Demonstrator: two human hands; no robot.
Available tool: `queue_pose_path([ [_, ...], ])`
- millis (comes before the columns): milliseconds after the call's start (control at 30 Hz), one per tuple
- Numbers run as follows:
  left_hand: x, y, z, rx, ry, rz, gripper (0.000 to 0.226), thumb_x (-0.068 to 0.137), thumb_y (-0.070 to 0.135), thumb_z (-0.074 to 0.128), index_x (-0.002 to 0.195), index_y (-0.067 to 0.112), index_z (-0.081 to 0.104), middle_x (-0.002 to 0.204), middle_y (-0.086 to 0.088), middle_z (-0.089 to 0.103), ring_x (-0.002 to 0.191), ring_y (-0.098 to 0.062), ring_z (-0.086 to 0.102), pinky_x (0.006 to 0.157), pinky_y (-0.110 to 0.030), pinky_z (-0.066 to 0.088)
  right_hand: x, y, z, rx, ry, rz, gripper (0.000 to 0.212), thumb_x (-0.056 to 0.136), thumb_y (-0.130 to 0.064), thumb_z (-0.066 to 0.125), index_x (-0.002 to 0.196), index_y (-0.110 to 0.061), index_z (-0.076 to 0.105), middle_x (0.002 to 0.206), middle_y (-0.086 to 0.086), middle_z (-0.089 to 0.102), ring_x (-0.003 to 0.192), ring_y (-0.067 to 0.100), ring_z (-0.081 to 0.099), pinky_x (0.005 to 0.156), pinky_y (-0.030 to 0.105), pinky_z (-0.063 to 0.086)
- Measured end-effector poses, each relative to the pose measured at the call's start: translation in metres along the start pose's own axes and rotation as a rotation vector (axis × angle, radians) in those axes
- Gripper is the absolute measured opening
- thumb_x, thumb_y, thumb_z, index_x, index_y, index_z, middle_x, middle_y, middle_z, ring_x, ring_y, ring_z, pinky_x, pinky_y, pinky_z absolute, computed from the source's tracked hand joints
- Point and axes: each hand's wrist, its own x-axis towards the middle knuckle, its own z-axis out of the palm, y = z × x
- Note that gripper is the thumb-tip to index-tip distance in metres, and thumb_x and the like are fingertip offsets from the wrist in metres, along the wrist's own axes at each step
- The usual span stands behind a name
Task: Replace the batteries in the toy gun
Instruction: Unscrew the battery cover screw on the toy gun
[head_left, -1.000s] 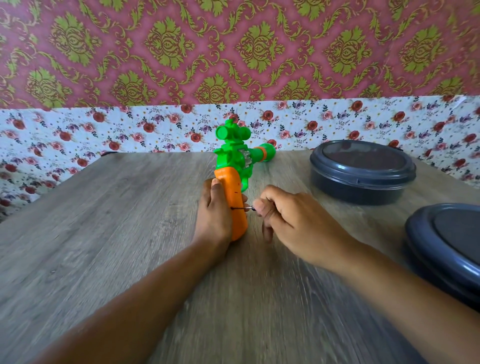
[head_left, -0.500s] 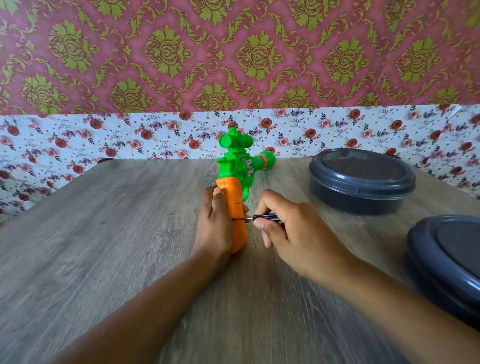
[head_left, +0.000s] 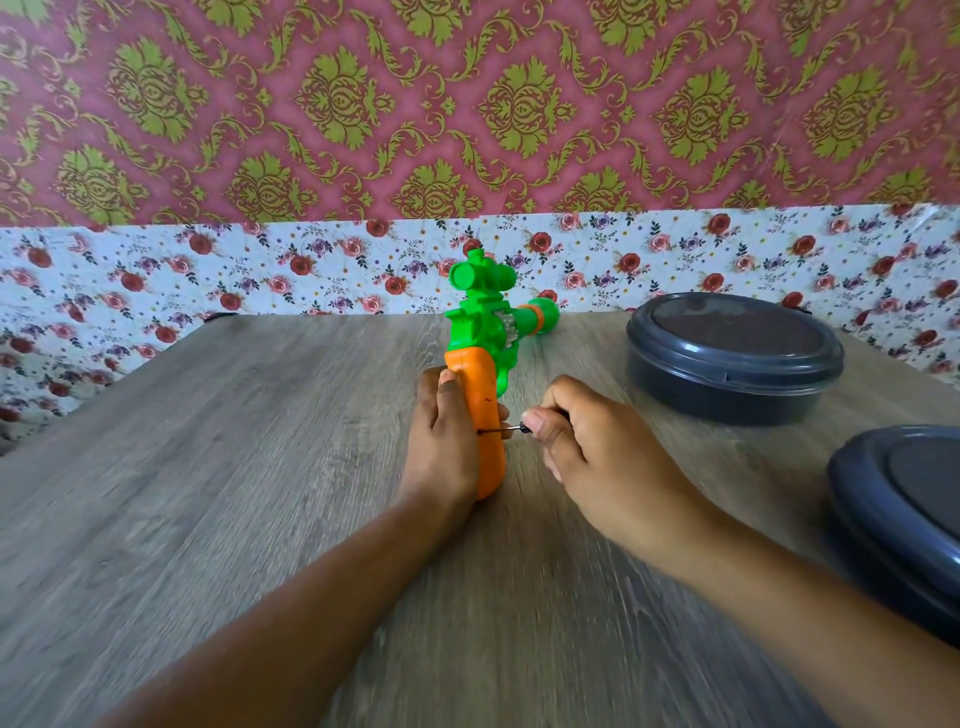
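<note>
From the head camera, looking down at the wooden table (head_left: 208, 493): the toy gun (head_left: 485, 364) sits near the middle of the tabletop, orange grip toward the person, green body and scope pointing away toward the flowered wall covering (head_left: 156, 280). The barrel with its orange ring angles off to the right at the far end.

The left hand (head_left: 441, 447) is wrapped around the left side of the orange grip, thumb lying up along its edge, fingers curled behind it, pinning the toy in place on the table. The wrist rests on the wood.

The right hand (head_left: 597, 452) sits just to the right of the grip, fingers curled tight around a small screwdriver (head_left: 511, 428). Thumb and forefinger pinch the dark handle, most of which is hidden inside the fist. The thin metal shaft runs level to the left and its tip meets the side of the orange grip, about halfway down. Whether the tip is seated in a screw is too small to tell.

Off to the right, a round dark grey lidded container (head_left: 732, 358) stands toward the far edge. A second dark grey container (head_left: 898, 514), nearer the person, is cut off by the right edge of the view. Above the flowered strip runs red and green damask wallpaper (head_left: 467, 104).
</note>
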Motion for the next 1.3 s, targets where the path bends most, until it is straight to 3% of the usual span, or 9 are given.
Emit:
queue_pose_path([
  [133, 0.001, -0.001, -0.001, 0.005, -0.004, 0.021, 0.028, 0.102, 0.022, 0.022, 0.103, 0.009, 0.046, 0.068, 0.003, 0.052, 0.046, 0.012, 0.053, 0.041, -0.004, 0.037, -0.002, -0.001, 0.0, -0.026, -0.006, -0.048, 0.02, 0.095, -0.025, 0.045, 0.08, -0.012, 0.043, 0.066, 0.007, 0.056, 0.062, 0.025, 0.049, 0.061, 0.04, 0.04],
  [433, 0.002, -0.001, -0.001, -0.023, -0.015, 0.008, 0.028, 0.101, 0.021, 0.023, 0.103, 0.007, 0.047, 0.069, -0.001, 0.055, 0.044, 0.008, 0.054, 0.04, -0.007, 0.039, -0.001, 0.005, -0.005, -0.101, -0.033, -0.235, 0.013, 0.092, -0.03, 0.042, 0.082, -0.023, 0.038, 0.053, -0.009, 0.04, 0.052, 0.013, 0.041, 0.049, 0.029, 0.028],
  [600, 0.002, 0.0, -0.001, -0.023, -0.015, -0.003, 0.028, 0.101, 0.02, 0.023, 0.103, 0.009, 0.048, 0.067, 0.002, 0.051, 0.041, 0.01, 0.051, 0.038, -0.01, 0.039, 0.002, 0.007, -0.008, -0.104, -0.08, -0.3, 0.006, 0.09, -0.025, 0.046, 0.088, -0.023, 0.041, 0.058, -0.01, 0.044, 0.056, 0.011, 0.044, 0.05, 0.025, 0.032],
  [700, 0.002, 0.0, -0.001, -0.026, -0.002, -0.008, 0.027, 0.101, 0.021, 0.023, 0.099, 0.011, 0.048, 0.069, 0.004, 0.051, 0.043, 0.012, 0.052, 0.038, -0.008, 0.039, 0.0, 0.006, -0.007, -0.079, -0.124, -0.288, 0.006, 0.093, -0.022, 0.047, 0.094, -0.02, 0.042, 0.066, -0.009, 0.05, 0.06, 0.009, 0.049, 0.057, 0.032, 0.04],
  [833, 0.005, -0.001, -0.002, -0.065, 0.016, -0.032, 0.031, 0.101, 0.023, 0.023, 0.083, 0.02, 0.048, 0.075, -0.003, 0.058, 0.044, 0.01, 0.055, 0.042, -0.005, 0.041, -0.004, 0.003, -0.004, -0.113, -0.111, -0.204, 0.035, 0.091, -0.048, 0.027, 0.09, -0.018, 0.043, 0.06, -0.01, 0.044, 0.056, 0.008, 0.044, 0.057, 0.035, 0.039],
  [900, 0.004, -0.002, -0.002, -0.048, 0.002, -0.019, 0.03, 0.102, 0.021, 0.022, 0.087, 0.017, 0.049, 0.072, -0.002, 0.057, 0.044, 0.01, 0.055, 0.041, -0.005, 0.04, -0.004, 0.002, -0.003, -0.204, -0.06, -0.164, 0.046, 0.087, -0.053, 0.02, 0.084, -0.015, 0.047, 0.062, -0.004, 0.052, 0.059, 0.015, 0.051, 0.06, 0.039, 0.043],
  [967, 0.004, -0.002, -0.003, -0.038, -0.007, 0.016, 0.029, 0.101, 0.019, 0.022, 0.098, 0.01, 0.05, 0.069, 0.002, 0.054, 0.044, 0.011, 0.054, 0.039, -0.004, 0.037, -0.005, 0.001, 0.0, -0.275, -0.018, -0.159, 0.039, 0.093, -0.047, 0.023, 0.081, -0.017, 0.045, 0.067, 0.001, 0.058, 0.064, 0.022, 0.055, 0.06, 0.039, 0.044],
  [1100, 0.004, -0.002, -0.004, -0.003, -0.04, 0.085, 0.028, 0.102, 0.017, 0.022, 0.1, 0.005, 0.047, 0.068, -0.002, 0.054, 0.044, 0.007, 0.055, 0.04, -0.005, 0.037, -0.007, -0.005, 0.0, -0.342, -0.026, -0.193, 0.022, 0.096, -0.038, 0.036, 0.083, -0.021, 0.034, 0.056, -0.009, 0.033, 0.06, 0.02, 0.039, 0.048, 0.029, 0.024],
  [1300, 0.005, -0.004, -0.003, 0.017, -0.048, 0.098, 0.029, 0.102, 0.018, 0.022, 0.103, 0.005, 0.048, 0.07, -0.004, 0.057, 0.049, 0.005, 0.057, 0.044, -0.008, 0.041, -0.005, -0.008, -0.008, -0.323, 0.018, -0.26, 0.021, 0.092, -0.029, 0.052, 0.084, -0.022, 0.034, 0.064, -0.013, 0.039, 0.061, 0.016, 0.038, 0.049, 0.033, 0.026],
])
